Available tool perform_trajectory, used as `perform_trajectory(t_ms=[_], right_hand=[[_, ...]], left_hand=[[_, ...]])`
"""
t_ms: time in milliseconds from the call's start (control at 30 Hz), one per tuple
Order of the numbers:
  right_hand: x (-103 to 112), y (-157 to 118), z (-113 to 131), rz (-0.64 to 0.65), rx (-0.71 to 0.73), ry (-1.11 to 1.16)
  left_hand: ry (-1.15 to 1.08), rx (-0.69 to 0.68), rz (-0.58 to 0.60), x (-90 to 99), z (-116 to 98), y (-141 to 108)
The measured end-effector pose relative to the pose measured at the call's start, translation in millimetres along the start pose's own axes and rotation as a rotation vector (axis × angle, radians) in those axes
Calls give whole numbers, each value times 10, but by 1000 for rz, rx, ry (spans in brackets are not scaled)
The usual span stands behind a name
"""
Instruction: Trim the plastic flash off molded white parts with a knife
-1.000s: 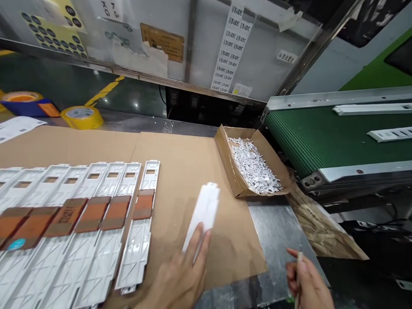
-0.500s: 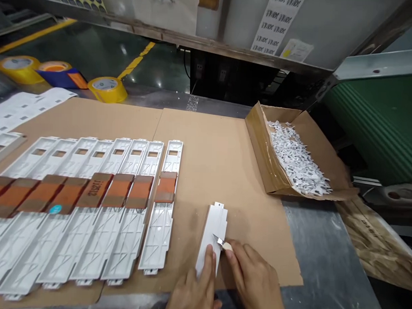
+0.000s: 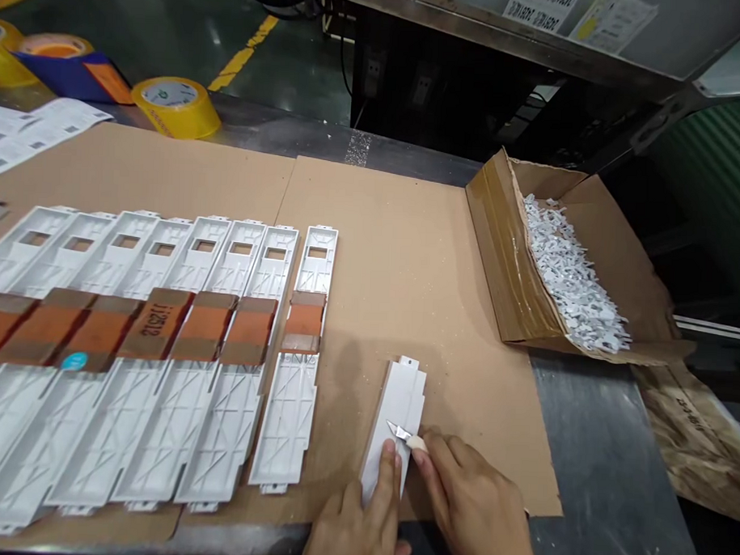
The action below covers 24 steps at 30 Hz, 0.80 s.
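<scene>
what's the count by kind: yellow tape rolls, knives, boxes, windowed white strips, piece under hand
yellow tape rolls: 2
knife: 1
cardboard box: 1
windowed white strips: 8
white piece under left hand: 1
total: 13

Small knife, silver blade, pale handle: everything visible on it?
The small knife has a bare, pointed, metal-looking silver blade and a cream handle, mostly hidden by the right hand gripping it. The blade lies over the long white plastic strip, just beyond the fingertips of the left hand, tip pointing left and slightly away. Blade-to-strip contact can't be confirmed.
</scene>
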State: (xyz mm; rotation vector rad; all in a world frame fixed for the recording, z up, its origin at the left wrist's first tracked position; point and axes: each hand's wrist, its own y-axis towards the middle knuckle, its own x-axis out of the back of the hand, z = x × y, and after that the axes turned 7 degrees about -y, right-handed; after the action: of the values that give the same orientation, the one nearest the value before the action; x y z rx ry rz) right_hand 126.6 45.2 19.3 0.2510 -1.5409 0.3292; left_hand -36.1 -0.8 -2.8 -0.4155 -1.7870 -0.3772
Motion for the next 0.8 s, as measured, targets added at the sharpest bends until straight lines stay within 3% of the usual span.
perform_trajectory(t_ms=[200,433,667,800], right_hand=[[76,87,18,-46,24,-47],[167,237,-77,16,116,-150],[328,553,-234,171,302,-221],[442,825,-267,334,410,-241]], left_hand=[[-24,24,23,39,-20,12],[-20,9,10,54,-19,32],[37,-55,-32,-8,13,18],[64,-79,-58,-21,25,9]])
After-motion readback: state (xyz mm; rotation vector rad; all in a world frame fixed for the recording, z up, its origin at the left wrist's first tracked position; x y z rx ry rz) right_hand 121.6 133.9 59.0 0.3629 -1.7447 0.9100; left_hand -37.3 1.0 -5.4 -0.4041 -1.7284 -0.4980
